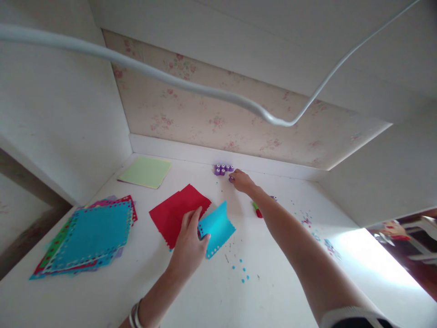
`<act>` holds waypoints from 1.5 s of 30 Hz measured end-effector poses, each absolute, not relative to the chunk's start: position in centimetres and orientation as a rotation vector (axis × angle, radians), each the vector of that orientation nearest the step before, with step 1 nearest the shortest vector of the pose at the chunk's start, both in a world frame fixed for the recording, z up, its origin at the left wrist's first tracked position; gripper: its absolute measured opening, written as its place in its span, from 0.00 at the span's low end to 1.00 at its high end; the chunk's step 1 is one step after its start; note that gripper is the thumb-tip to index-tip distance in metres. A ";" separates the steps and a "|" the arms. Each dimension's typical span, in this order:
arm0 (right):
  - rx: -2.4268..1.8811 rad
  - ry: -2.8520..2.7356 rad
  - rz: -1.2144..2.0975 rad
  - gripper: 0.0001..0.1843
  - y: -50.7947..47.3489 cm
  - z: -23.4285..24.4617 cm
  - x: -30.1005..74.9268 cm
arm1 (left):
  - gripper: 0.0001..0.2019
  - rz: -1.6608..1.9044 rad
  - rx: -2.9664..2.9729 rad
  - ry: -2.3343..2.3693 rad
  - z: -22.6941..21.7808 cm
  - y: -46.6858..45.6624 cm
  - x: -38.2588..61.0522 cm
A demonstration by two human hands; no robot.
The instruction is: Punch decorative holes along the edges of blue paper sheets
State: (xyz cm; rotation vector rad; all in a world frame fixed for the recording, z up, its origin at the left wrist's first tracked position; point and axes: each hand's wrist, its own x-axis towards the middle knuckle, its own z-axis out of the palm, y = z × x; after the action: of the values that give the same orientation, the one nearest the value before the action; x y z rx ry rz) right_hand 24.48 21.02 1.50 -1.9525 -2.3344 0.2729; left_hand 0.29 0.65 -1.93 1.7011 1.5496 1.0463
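My left hand [190,243] pinches the near-left edge of a curled blue paper sheet [218,226] with punched holes along its border. That sheet lies partly over a red paper sheet [177,212] on the white desk [211,291]. My right hand [241,180] reaches to the back of the desk, fingers curled around a small purple punch [231,178]. It sits just in front of a cluster of several purple punches [223,169] by the wall.
A stack of punched coloured sheets [89,236], blue on top, lies at the left. A pale green sheet [146,171] rests at the back left. A red and green object [257,210] lies behind my right forearm. Paper dots [241,269] are scattered around. A white cable [205,93] hangs overhead.
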 end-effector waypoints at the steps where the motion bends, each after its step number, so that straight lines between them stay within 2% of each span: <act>1: -1.951 -2.294 0.302 0.12 20.6 1.5 24.6 | 0.30 1.031 1.626 1.498 -1.6 0.6 0.3; 5: -1.905 -2.069 0.424 0.11 17.8 1.6 25.1 | 0.11 0.906 1.580 1.252 -0.7 0.2 0.5; 6: -1.885 -2.000 0.467 0.13 16.8 1.6 25.2 | 0.10 0.917 1.609 1.221 -0.6 0.0 0.5; 11: -1.736 -1.668 0.669 0.21 9.9 1.3 25.5 | 0.19 0.905 1.455 1.275 -0.8 -0.9 1.0; 17: -1.227 -1.010 1.141 0.22 0.6 0.7 24.9 | 0.28 1.075 0.979 1.081 -0.7 -0.1 1.4; 20: -1.184 -0.958 1.260 0.24 -2.8 -0.5 23.6 | 0.27 1.036 0.931 1.048 -0.3 0.1 1.4; 24: -1.210 -1.041 1.200 0.23 -4.8 -2.3 21.8 | 0.21 0.966 0.928 1.059 -0.3 -0.4 1.6; 29: -1.305 -1.231 1.085 0.18 -5.1 -3.4 21.1 | 0.23 0.943 0.945 1.190 -1.2 -0.7 1.9; 45: -1.457 -1.317 0.957 0.18 -5.5 -3.8 20.8 | 0.21 1.036 1.063 1.125 -0.8 -1.3 2.4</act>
State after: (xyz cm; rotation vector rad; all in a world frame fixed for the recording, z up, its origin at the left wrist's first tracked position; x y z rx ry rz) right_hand 20.77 -5.46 -3.76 -1.4572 -1.3169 0.9567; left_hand 2.40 -1.28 -0.80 1.0634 1.1250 1.0356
